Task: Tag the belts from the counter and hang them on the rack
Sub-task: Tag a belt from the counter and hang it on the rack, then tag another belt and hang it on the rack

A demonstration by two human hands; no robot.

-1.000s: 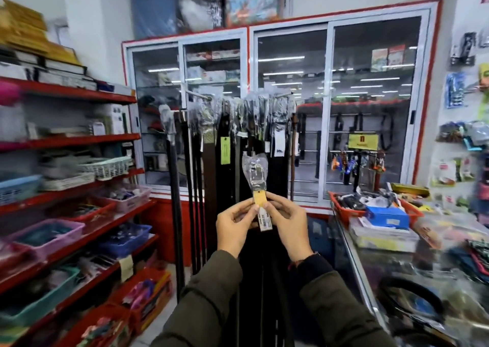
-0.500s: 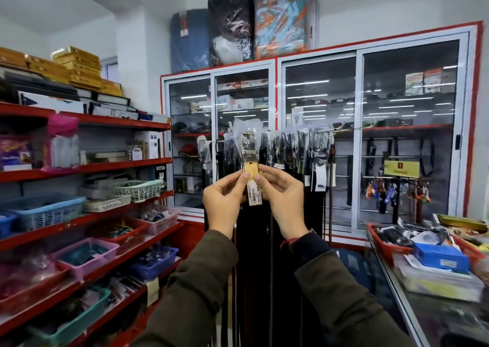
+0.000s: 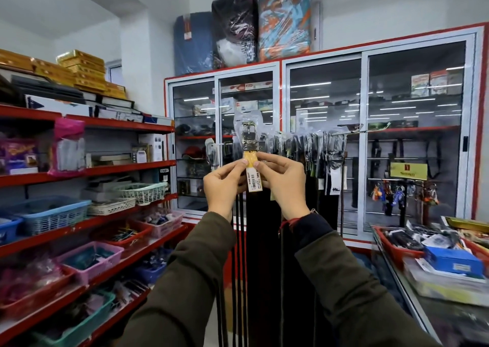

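Note:
I hold a dark belt point(image 3: 260, 230) upright in front of me, its plastic-wrapped buckle point(image 3: 247, 133) at the top. My left hand point(image 3: 223, 185) and my right hand point(image 3: 284, 185) both pinch it just below the buckle, at a yellow tab with a white price tag point(image 3: 253, 178). The strap hangs straight down between my sleeves. Behind it, the rack bar point(image 3: 344, 132) carries several wrapped belts point(image 3: 315, 148) hanging side by side. The buckle is level with the top of that row.
Red shelves point(image 3: 87, 173) with baskets and boxes line the left side. A glass cabinet point(image 3: 370, 140) stands behind the rack. The glass counter point(image 3: 412, 291) at right holds a red tray point(image 3: 394, 251), a blue box and packets.
Both hands have lifted the belt higher, from below the hanging buckles to the top of the row. The view has tilted upward.

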